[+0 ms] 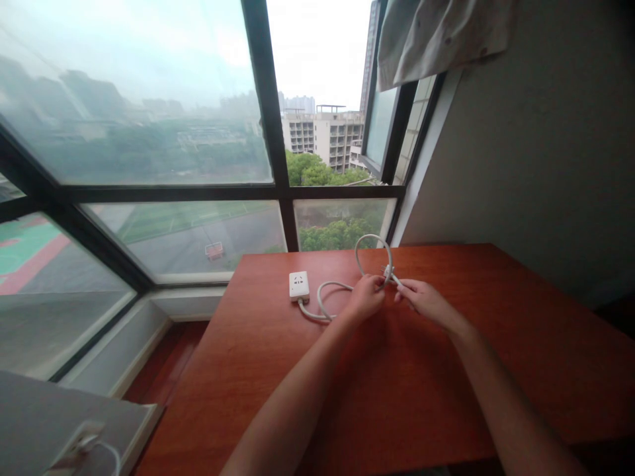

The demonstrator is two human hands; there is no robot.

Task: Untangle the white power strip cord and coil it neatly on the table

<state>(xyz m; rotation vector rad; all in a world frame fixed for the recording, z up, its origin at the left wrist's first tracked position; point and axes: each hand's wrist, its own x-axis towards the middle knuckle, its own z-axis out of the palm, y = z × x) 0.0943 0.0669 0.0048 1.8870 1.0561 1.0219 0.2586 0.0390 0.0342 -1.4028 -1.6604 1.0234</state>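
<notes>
A white extension socket (pixel 298 286) lies on the reddish-brown table, its outlet face up. From its near end a white cord (pixel 333 285) curves across the wood toward my hands. My left hand (pixel 368 296) is closed on this cord, and a loop of it stands up above the fingers. Just to the right, my right hand (pixel 419 301) pinches the cord close behind the plug (pixel 388 271). The plug sits beside the raised loop with its prongs pointing left; whether it touches the loop I cannot tell.
The wooden table (pixel 278 370) reaches the window wall at its far edge. A window sash (pixel 384 132) stands open behind it, under a hanging curtain (pixel 436 39). At lower left, a wall outlet (pixel 82 446) has a white lead plugged in.
</notes>
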